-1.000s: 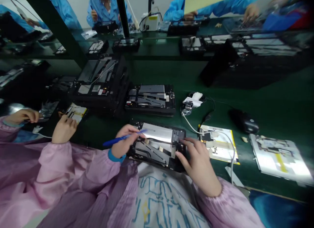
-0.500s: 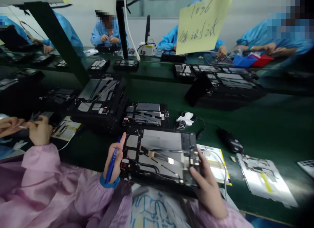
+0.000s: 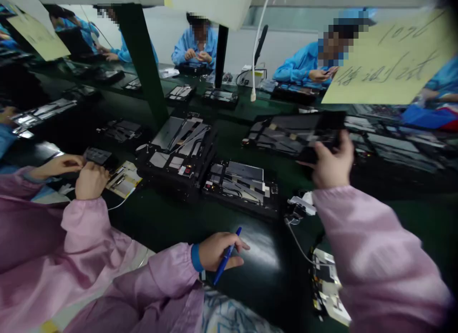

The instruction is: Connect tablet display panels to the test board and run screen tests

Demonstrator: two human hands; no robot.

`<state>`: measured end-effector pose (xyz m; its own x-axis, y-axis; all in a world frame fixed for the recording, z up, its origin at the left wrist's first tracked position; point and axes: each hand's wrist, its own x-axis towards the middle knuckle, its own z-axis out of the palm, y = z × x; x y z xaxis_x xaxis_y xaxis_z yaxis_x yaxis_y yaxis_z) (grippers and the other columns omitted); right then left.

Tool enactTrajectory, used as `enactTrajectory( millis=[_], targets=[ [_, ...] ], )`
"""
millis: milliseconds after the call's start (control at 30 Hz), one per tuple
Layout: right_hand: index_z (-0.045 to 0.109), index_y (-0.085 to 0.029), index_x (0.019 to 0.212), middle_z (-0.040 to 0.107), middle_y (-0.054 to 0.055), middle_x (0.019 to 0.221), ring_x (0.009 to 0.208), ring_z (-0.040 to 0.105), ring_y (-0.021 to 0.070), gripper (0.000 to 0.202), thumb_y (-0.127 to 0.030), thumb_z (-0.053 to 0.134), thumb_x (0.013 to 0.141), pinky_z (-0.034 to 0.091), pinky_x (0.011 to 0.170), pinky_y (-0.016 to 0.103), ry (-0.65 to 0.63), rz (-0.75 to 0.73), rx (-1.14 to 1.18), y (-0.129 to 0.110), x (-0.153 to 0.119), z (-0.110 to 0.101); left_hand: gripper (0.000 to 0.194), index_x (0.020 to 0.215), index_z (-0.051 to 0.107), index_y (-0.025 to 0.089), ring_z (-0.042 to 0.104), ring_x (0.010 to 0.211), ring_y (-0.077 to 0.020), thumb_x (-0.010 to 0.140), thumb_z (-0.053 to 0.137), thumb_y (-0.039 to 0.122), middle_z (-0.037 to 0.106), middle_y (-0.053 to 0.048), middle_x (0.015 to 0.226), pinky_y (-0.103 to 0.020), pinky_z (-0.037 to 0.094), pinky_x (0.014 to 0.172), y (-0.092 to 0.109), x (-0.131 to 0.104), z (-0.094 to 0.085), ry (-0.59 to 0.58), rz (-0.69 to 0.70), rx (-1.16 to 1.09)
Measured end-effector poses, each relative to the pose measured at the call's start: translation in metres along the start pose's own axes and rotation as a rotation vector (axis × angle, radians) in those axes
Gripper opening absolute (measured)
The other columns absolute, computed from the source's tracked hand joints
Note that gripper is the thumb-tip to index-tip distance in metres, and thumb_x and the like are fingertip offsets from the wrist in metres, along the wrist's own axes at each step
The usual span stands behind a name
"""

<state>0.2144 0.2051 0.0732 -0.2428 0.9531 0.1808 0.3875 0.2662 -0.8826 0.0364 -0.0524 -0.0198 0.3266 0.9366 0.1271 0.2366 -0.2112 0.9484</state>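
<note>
My right hand, at the end of a pink sleeve, grips the right end of a black device with its inner parts exposed, held out over the bench. My left hand, with a blue wristband, is low over the green bench and holds a blue pen between its fingers. Between my hands and the back of the bench lies another opened device. To its left rises a stack of similar devices.
A co-worker's hands work at the left beside a small board. Cables and white connectors lie below my right forearm. A yellow note hangs at upper right. People in blue sit across the bench.
My right hand has carried the device forward and to the right, away from my body. My left hand has let go of the device and keeps the pen. The view has turned left.
</note>
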Motion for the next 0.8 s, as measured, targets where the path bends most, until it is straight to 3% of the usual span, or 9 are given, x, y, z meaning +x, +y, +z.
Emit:
enactTrajectory(
  millis=[267,400,467,533,567,600,667,733,800],
  targets=[
    [0.054,-0.016,0.124,0.059,0.009,0.121,0.103,0.061,0.0201,0.039,-0.04,0.054,0.093,0.053,0.087,0.042,0.0,0.089,0.029,0.026,0.075,0.07,0.014,0.082,0.051,0.02,0.065,0.092,-0.022,0.077,0.061,0.028,0.072,-0.009,0.101,-0.034,0.046,0.084,0.004,0.002,-0.008,0.009,-0.092,0.093],
    [0.056,-0.014,0.124,0.052,0.015,0.136,0.126,0.049,0.0267,0.045,-0.03,0.068,0.083,0.04,0.106,0.048,0.022,0.028,-0.015,0.037,0.079,0.07,0.013,0.083,0.052,0.02,0.065,0.09,-0.0219,0.075,0.061,0.025,0.071,-0.008,0.098,-0.033,0.046,0.082,0.002,0.004,-0.008,-0.002,-0.114,0.088],
    [0.055,-0.015,0.127,0.043,0.016,0.145,0.138,0.036,0.0266,0.055,-0.024,0.072,0.076,0.029,0.114,0.044,0.033,-0.048,-0.038,0.039,0.073,0.044,0.012,0.084,0.053,0.02,0.065,0.089,-0.0215,0.075,0.06,0.024,0.07,-0.007,0.097,-0.034,0.046,0.083,0.003,0.004,-0.008,-0.007,-0.131,0.095],
    [0.053,-0.017,0.129,0.036,0.014,0.151,0.142,0.028,0.0252,0.06,-0.023,0.072,0.073,0.022,0.117,0.043,0.101,-0.11,-0.075,0.042,0.069,0.0,0.012,0.086,0.054,0.02,0.064,0.089,-0.0211,0.075,0.059,0.022,0.069,-0.008,0.096,-0.034,0.046,0.083,0.004,0.004,-0.008,-0.013,-0.147,0.107],
    [0.053,-0.016,0.129,0.035,0.015,0.151,0.143,0.026,0.027,0.059,-0.022,0.071,0.073,0.018,0.118,0.047,0.177,-0.123,-0.105,0.046,0.068,-0.028,0.012,0.086,0.054,0.02,0.064,0.088,-0.021,0.075,0.058,0.021,0.069,-0.008,0.095,-0.034,0.046,0.083,0.004,0.005,-0.008,-0.017,-0.154,0.112],
    [0.057,-0.016,0.123,0.042,0.015,0.146,0.139,0.031,0.03,0.054,-0.023,0.072,0.071,0.02,0.116,0.051,0.37,-0.095,-0.186,0.05,0.068,-0.058,0.012,0.086,0.054,0.02,0.064,0.088,-0.021,0.075,0.058,0.021,0.068,-0.007,0.095,-0.034,0.046,0.083,0.005,0.005,-0.008,-0.022,-0.156,0.115],
    [0.06,-0.016,0.116,0.043,0.019,0.142,0.137,0.03,0.0342,0.048,-0.022,0.074,0.07,0.021,0.113,0.053,0.727,0.117,-0.26,0.061,0.066,-0.114,0.013,0.086,0.054,0.02,0.063,0.089,-0.0208,0.074,0.059,0.021,0.068,-0.007,0.095,-0.034,0.046,0.083,0.004,0.006,-0.008,-0.029,-0.155,0.12],
    [0.058,-0.013,0.115,0.03,0.027,0.147,0.138,0.025,0.0376,0.044,-0.023,0.072,0.074,0.026,0.109,0.053,0.856,0.285,-0.237,0.074,0.06,-0.157,0.013,0.086,0.055,0.019,0.063,0.088,-0.0201,0.073,0.059,0.02,0.068,-0.006,0.094,-0.033,0.046,0.082,0.003,0.006,-0.007,-0.032,-0.147,0.129],
    [0.057,-0.014,0.117,0.046,0.019,0.135,0.125,0.045,0.0309,0.038,-0.028,0.067,0.083,0.041,0.1,0.05,0.848,0.434,-0.167,0.087,0.049,-0.18,0.014,0.086,0.056,0.019,0.062,0.085,-0.0187,0.072,0.059,0.018,0.068,-0.005,0.091,-0.031,0.046,0.079,0.002,0.006,-0.006,-0.022,-0.131,0.143]
  ],
)
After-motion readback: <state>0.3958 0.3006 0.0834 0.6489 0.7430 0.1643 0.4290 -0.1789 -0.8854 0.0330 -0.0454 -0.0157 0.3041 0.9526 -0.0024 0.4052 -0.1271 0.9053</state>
